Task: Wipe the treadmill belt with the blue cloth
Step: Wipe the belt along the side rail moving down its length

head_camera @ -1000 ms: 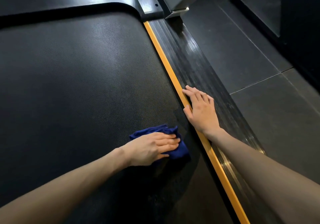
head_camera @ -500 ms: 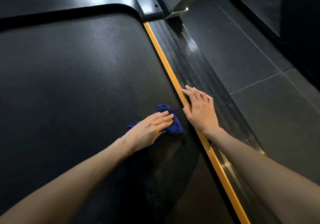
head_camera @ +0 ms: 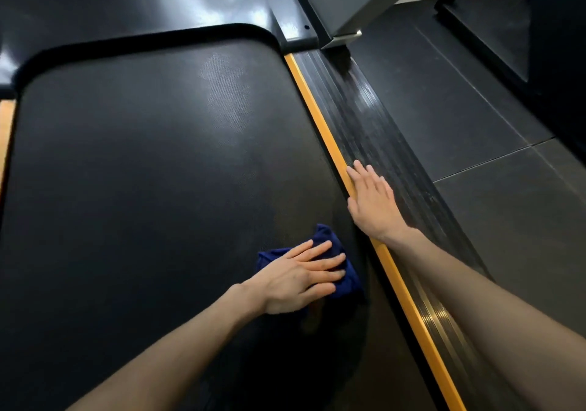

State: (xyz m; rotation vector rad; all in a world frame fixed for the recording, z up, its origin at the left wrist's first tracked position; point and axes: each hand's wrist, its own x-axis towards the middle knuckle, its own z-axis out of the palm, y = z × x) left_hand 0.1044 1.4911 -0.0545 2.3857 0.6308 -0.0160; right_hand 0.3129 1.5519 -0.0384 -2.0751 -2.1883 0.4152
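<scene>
The black textured treadmill belt [head_camera: 142, 172] fills the left and middle of the head view. A crumpled blue cloth [head_camera: 347, 279] lies on the belt near its right edge. My left hand [head_camera: 301, 275] presses flat on the cloth with fingers spread, covering most of it. My right hand [head_camera: 372, 202] rests flat, palm down, on the orange strip [head_camera: 320, 118] and the ribbed black side rail [head_camera: 380, 137] to the right of the belt. It holds nothing.
The treadmill's front hood [head_camera: 142, 1] curves across the top. A grey upright post base [head_camera: 342, 4] rises at the rail's far end. Dark rubber floor tiles [head_camera: 475, 125] lie to the right, with another machine's black frame [head_camera: 494, 45] at the upper right.
My left hand slid the cloth away along the belt's right edge, then pulled it back toward me. The right hand stayed on the rail. The camera view shifted, showing more of the belt's front.
</scene>
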